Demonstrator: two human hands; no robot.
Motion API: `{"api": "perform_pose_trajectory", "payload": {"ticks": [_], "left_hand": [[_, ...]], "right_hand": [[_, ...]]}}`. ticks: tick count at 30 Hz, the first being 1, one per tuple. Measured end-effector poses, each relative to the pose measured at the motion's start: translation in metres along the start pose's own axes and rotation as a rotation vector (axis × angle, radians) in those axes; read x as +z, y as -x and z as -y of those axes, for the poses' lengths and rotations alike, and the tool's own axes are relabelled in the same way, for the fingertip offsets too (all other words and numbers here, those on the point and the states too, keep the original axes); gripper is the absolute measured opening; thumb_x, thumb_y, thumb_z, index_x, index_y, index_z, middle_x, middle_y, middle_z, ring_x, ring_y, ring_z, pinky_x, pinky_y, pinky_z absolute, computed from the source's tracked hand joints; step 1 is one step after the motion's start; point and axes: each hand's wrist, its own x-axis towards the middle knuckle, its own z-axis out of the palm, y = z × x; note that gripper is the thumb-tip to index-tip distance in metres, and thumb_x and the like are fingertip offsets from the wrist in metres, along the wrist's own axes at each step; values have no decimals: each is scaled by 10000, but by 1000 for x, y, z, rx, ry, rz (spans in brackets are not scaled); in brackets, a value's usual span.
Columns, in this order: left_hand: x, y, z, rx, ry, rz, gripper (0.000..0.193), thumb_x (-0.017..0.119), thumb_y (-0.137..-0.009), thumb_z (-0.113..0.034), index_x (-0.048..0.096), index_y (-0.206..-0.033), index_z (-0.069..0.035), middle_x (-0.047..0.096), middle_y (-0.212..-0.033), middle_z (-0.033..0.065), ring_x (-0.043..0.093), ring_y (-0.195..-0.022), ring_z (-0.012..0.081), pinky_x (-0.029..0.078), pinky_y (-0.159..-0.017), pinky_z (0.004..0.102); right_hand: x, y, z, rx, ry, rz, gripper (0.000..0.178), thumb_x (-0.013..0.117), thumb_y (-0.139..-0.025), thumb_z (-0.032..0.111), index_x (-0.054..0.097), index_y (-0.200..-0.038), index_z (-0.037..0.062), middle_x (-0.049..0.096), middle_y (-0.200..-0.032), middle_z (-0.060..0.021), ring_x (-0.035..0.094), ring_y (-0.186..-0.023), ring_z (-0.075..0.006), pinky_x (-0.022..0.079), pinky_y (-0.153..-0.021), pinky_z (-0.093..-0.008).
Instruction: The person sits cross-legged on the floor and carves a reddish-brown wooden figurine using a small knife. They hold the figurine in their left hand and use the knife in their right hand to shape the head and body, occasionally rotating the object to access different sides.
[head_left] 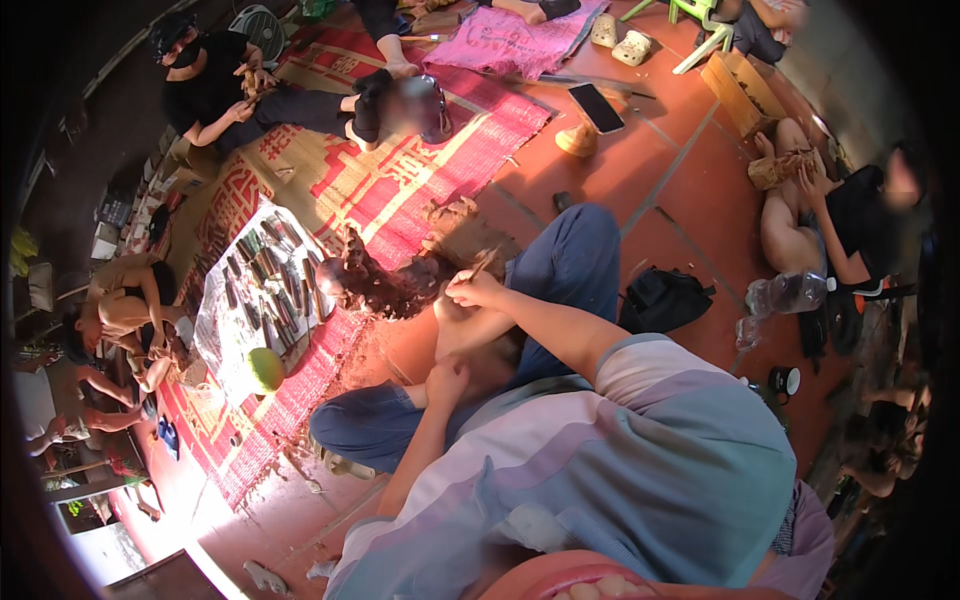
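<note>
My right hand [476, 289] is closed near my bent knee, around a thin brown stick-like piece [485, 261] whose full shape is hidden. My left hand [446, 381] is curled into a fist beside my shin; whatever it may hold does not show. Just ahead of my feet lies a dark reddish-brown carved wooden piece [378, 286] with an uneven, knobbly surface. Next to it is a lighter brown, ragged-edged piece [465, 235]. Several carving tools [262, 280] with dark handles are spread on a white sheet [212, 335] to the left.
A red and tan mat [400, 195] stretches ahead. A green round fruit [265, 370] sits by the sheet. To the right are a black bag [665, 298], a plastic bottle [790, 293] and a cup [785, 381]. A phone [597, 108] lies farther off. Other people sit around, some handling wooden pieces.
</note>
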Motion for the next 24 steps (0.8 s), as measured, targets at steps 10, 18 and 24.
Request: {"api": "perform_pose_trajectory", "payload": {"ticks": [10,18,24], "left_hand": [[0,1,-2,19,23,-56,232,550,-805,-276,681,-922,-124,667,-869,160,643,-781,364,511,-710,463],[6,-15,-12,-103,12,-53,275,556,-768,-315,697,-950,-165,678,-877,126,656,-788,317,522,-708,441],[8,7,-14,-110,-20,-88,268,569,-749,-272,679,-960,-148,674,-851,131,651,-759,320,518,-690,441]], "right_hand": [[3,4,2,-36,-51,43,164,699,-800,187,627,-837,44,606,-711,-25,560,-594,-86,462,-513,-230],[-12,25,20,-86,10,94,144,628,-865,160,616,-943,39,636,-912,-48,619,-859,-136,524,-779,-270],[15,16,17,-36,-5,181,129,656,-849,128,612,-921,29,619,-846,-47,613,-799,-119,527,-755,-253]]}}
